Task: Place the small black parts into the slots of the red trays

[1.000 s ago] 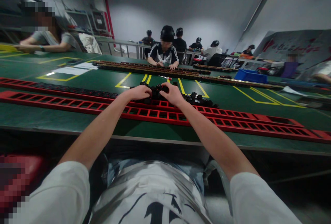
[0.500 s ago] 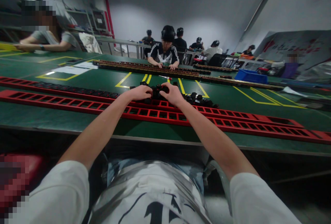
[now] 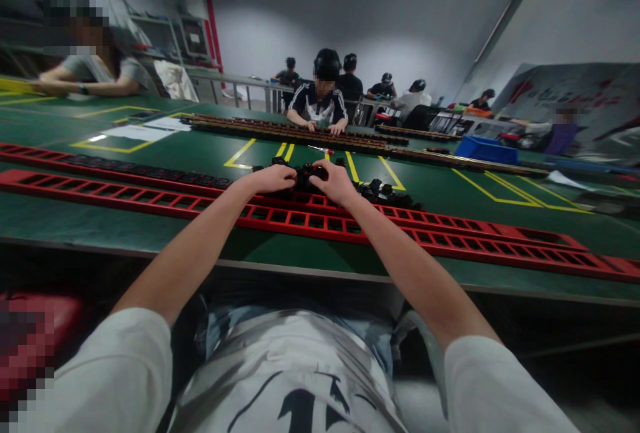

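Note:
My left hand (image 3: 276,178) and my right hand (image 3: 334,181) are close together over the farther red slotted rail (image 3: 450,222). Between them is a small black part (image 3: 306,177), which the fingers of both hands grip; its exact kind is too small and dark to tell. Loose black parts (image 3: 383,192) lie in a heap to the right of my right hand and also behind both hands. Left of my left hand, a row of black pieces (image 3: 150,171) sits in the slots of the farther rail. The nearer red slotted rail (image 3: 300,220) runs parallel in front.
A green table (image 3: 200,246) with yellow tape lines carries everything. Across it, a co-worker (image 3: 320,103) has both hands on long brown strips (image 3: 250,128). A blue bin (image 3: 485,150) stands at the right, white papers (image 3: 135,132) at the left. Another person sits far left.
Both hands stay at nearly the same spot, with only slight finger movement around the black part. The view has shifted very slightly.

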### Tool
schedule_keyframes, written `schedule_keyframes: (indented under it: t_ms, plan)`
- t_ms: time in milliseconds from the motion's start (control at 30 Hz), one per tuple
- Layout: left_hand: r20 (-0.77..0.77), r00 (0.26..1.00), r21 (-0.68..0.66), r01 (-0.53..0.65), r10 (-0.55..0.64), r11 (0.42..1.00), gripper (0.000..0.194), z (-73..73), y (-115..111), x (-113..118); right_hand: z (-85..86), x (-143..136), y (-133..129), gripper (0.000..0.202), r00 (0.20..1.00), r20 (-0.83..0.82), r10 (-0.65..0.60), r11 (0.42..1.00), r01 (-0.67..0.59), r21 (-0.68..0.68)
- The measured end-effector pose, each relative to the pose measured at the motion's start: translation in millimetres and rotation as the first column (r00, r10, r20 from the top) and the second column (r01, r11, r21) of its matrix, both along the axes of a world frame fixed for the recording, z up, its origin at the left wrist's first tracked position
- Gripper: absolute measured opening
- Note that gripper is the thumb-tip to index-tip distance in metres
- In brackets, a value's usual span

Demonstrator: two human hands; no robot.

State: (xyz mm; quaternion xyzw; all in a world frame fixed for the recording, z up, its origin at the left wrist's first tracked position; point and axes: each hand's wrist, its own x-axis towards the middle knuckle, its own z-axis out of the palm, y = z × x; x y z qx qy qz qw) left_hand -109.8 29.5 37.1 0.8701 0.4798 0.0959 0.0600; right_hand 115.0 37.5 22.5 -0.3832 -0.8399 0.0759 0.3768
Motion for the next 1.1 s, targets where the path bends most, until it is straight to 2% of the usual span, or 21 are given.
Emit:
schedule_keyframes:
  t_ms: [300, 800, 1100]
  plan:
    - [-0.028, 0.999, 0.049, -0.035, 0.037, 0.998, 0.028, -1.5, 0.6, 2.7, 0.4, 0.0, -0.8, 0.033, 1.000, 0.002, -0.003, 1.000, 0.003, -0.011]
    - [0.012, 1.000, 0.008, 0.000, 0.000, 1.000, 0.027, -7.1, 5.4, 1.0, 1.0, 0.0, -1.8, 0.033, 1.000, 0.011, -0.006, 1.000, 0.006, -0.015]
    - [-0.005, 1.000, 0.001, 0.010, -0.010, 1.000, 0.028, -2.9, 0.1, 3.3, 1.3, -0.4, -1.9, 0.032, 1.000, 0.008, -0.003, 1.000, 0.003, -0.014]
